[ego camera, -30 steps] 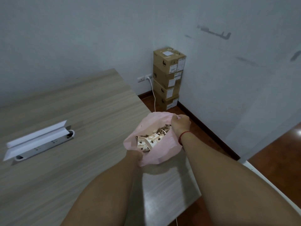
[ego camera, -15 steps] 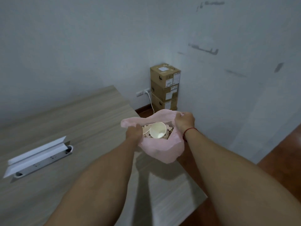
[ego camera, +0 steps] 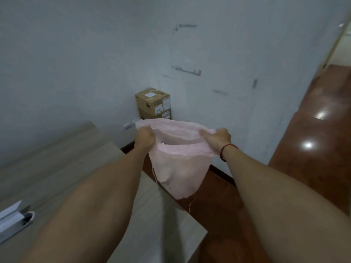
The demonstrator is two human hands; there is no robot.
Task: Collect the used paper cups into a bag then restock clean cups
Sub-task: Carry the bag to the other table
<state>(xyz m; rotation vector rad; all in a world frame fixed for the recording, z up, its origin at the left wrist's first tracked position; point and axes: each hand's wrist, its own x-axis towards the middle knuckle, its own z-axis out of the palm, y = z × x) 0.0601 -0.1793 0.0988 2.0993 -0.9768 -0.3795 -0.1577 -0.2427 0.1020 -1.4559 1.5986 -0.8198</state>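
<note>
At centre frame, a thin pink plastic bag (ego camera: 176, 173) hangs in the air past the corner of the pale wood-grain desk (ego camera: 57, 168), its mouth stretched wide. Left hand (ego camera: 145, 136) and right hand (ego camera: 218, 138) each clench the rim at opposite sides. Cups inside cannot be made out through the plastic. Stacked brown cardboard boxes (ego camera: 152, 104) stand behind, against the wall.
</note>
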